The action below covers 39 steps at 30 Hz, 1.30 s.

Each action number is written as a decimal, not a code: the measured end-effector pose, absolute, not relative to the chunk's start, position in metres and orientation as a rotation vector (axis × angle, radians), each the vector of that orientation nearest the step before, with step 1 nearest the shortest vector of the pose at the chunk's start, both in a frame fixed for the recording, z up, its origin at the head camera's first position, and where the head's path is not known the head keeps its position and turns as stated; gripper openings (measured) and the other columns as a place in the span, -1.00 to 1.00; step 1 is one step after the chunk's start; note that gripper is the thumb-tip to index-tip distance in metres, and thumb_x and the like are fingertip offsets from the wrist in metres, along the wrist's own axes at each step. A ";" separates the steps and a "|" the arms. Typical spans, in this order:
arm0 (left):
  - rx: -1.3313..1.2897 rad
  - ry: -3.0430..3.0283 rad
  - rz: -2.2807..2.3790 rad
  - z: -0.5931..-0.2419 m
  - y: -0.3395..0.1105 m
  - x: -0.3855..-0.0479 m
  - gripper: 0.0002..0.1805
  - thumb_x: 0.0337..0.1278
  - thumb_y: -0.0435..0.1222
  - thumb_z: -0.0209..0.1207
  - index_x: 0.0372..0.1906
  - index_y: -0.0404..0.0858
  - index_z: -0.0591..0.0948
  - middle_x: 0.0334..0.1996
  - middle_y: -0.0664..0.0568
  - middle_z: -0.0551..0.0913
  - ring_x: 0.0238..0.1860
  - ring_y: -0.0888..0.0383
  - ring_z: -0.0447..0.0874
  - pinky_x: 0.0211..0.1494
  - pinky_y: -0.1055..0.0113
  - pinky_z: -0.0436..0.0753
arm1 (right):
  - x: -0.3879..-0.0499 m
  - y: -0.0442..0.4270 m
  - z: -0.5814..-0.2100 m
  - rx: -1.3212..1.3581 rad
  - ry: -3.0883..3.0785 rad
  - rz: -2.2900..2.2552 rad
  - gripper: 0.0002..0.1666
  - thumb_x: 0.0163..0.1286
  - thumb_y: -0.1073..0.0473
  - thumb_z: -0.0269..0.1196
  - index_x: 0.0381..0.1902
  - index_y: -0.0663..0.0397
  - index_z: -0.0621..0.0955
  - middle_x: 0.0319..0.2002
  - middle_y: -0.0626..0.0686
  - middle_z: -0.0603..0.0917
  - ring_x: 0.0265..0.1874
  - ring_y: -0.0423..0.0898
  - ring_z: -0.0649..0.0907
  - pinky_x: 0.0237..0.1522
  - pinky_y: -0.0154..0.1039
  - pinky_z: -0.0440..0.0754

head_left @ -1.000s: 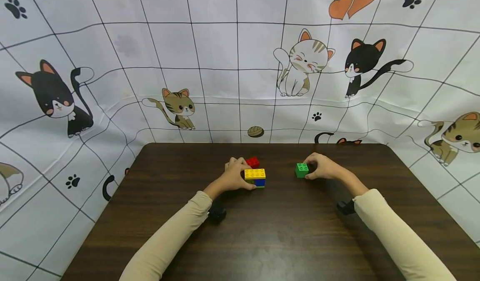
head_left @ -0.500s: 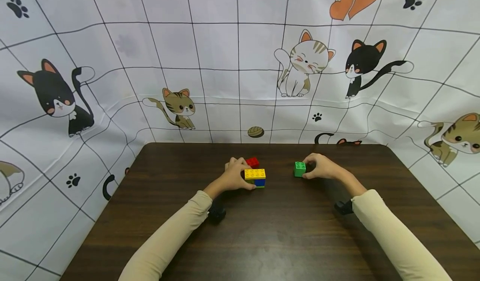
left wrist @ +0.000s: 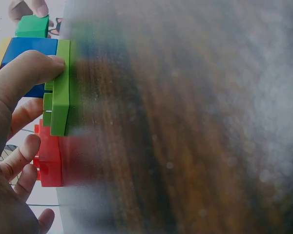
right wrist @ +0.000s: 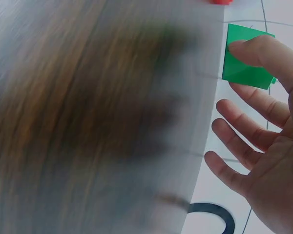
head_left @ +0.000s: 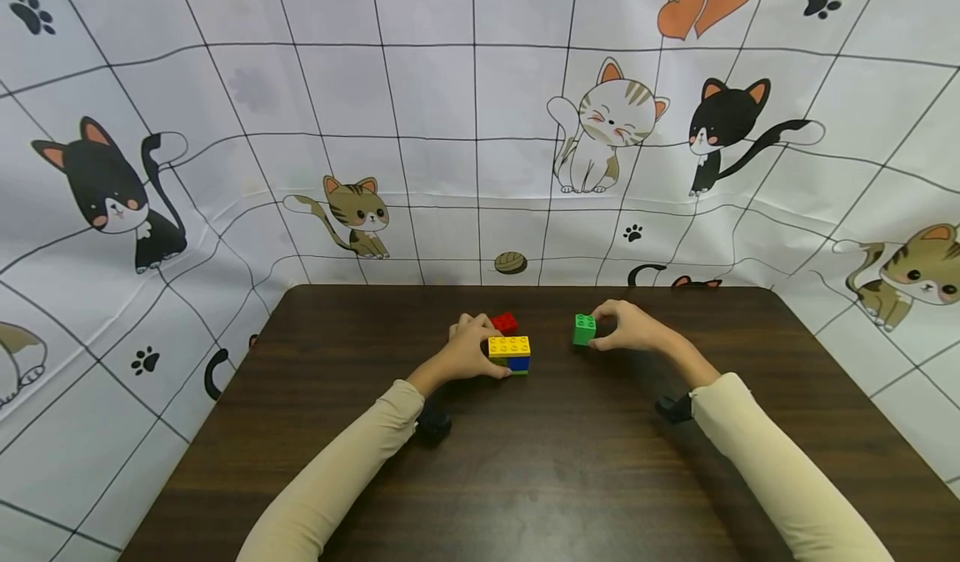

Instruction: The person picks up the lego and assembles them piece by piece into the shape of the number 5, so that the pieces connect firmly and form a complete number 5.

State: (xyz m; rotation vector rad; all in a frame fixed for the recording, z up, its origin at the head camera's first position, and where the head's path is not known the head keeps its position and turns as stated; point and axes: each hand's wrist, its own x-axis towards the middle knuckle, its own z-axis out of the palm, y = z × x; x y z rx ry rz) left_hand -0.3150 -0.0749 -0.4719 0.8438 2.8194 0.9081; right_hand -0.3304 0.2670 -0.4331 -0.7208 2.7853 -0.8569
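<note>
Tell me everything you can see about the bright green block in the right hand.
The green block is roughly cube-shaped, with four round studs in a two-by-two grid on top and smooth, plain sides. It looks like plastic. The right hand pinches it between thumb and finger, studs facing up. It appears lifted slightly off the table, to the right of the yellow-topped stack and not touching it.

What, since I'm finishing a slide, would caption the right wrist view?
Right hand pinching a green block, three fingers free of it, the brown tabletop blurred.
</note>
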 end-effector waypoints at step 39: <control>0.818 2.814 0.912 -0.471 -0.075 -0.316 -0.59 -0.06 -0.03 0.55 -0.16 -0.16 0.72 -0.11 0.04 0.43 0.03 0.00 0.20 0.13 0.02 0.15 | -0.300 0.145 -0.411 -1.162 2.735 -0.973 -0.56 0.26 0.17 0.45 0.04 0.25 0.63 -0.04 0.15 0.65 -0.03 0.09 0.64 0.07 0.03 0.65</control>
